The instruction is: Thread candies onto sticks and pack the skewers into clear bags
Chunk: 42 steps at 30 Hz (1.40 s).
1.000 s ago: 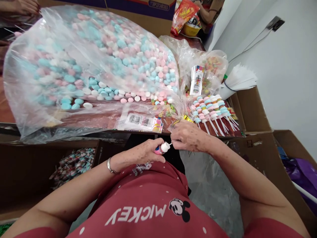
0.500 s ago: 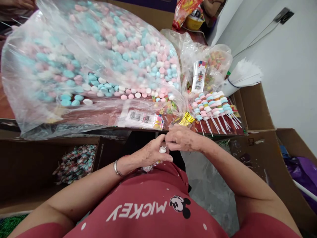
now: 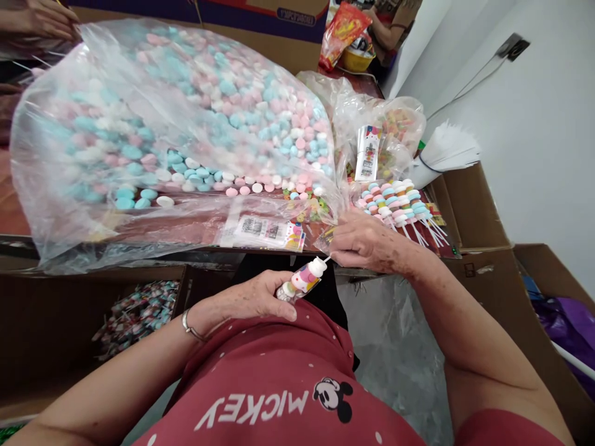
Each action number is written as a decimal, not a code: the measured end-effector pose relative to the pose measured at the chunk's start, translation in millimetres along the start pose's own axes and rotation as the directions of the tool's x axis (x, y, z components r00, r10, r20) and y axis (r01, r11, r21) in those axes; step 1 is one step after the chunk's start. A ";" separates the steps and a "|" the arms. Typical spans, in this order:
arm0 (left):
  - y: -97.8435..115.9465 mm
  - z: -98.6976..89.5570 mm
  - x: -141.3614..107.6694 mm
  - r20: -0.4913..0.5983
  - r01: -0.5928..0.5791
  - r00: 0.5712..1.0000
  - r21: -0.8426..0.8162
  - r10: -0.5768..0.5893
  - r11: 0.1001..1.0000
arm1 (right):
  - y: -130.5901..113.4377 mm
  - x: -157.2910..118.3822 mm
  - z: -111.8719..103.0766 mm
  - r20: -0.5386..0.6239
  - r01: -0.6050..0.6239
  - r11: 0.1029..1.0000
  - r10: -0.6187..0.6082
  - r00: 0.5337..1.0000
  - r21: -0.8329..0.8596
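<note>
My left hand [image 3: 260, 296] is closed around a marshmallow skewer [image 3: 317, 267] in a clear wrapper [image 3: 304, 280] with a colourful print. Its bare white stick points up and right, and the end reaches close to my right fingertips. My right hand [image 3: 365, 241] is at the table's front edge with fingers curled, over the spot of the gold twist ties [image 3: 329, 233], which it mostly covers. What its fingers pinch is hidden. Just beyond that hand lies a row of marshmallow skewers [image 3: 395, 201], sticks toward me.
A big clear bag of pink, blue and white marshmallows [image 3: 223, 105] covers much of the table. Printed wrappers [image 3: 264, 230] lie before it, more wrappers [image 3: 369, 153] at right. White sticks [image 3: 446, 152] fill a container. Wrapped skewers [image 3: 137, 316] lie in a box below. Another person's hand [image 3: 41, 21] shows top left.
My right hand has moved away from my left hand, right and up to the table edge, over the gold ties. My left hand has lowered slightly, and the wrapped skewer now shows more fully.
</note>
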<state>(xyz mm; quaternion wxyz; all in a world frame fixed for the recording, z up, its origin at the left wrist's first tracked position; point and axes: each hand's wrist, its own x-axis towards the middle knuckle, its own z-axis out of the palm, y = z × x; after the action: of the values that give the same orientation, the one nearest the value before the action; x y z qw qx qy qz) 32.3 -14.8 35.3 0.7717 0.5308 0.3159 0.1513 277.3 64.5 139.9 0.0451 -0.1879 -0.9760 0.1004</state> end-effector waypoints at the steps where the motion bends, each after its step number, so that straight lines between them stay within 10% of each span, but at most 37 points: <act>1: 0.9 0.0 0.9 -0.035 -0.033 0.999 0.020 0.034 0.999 | -1.3 0.8 -0.5 0.007 0.001 1.000 -0.001 1.000 -0.010; 10: -1.5 1.5 20.3 -0.130 -0.067 0.984 0.351 0.119 0.934 | -11.1 8.2 28.9 0.000 0.047 0.996 -0.047 0.999 -0.076; 18: 8.5 -2.3 12.0 -0.074 -0.003 0.997 0.230 0.020 0.973 | -2.6 2.2 7.8 0.010 0.041 0.987 -0.040 0.999 -0.152; 31: -0.5 4.7 30.0 -0.217 -0.077 0.956 0.466 0.198 0.881 | -20.1 16.8 17.7 0.167 -0.218 0.966 0.240 0.956 -0.137; 42: 6.6 -0.3 25.8 0.030 0.020 0.999 0.043 -0.021 0.999 | -11.7 10.6 16.2 0.014 0.118 0.980 -0.117 0.993 -0.158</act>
<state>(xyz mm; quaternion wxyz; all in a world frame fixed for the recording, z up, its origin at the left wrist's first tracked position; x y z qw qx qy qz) 52.2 2.7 32.8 0.7664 0.5461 0.3129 0.1284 261.2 54.9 127.1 0.0338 -0.1327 -0.9904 0.0200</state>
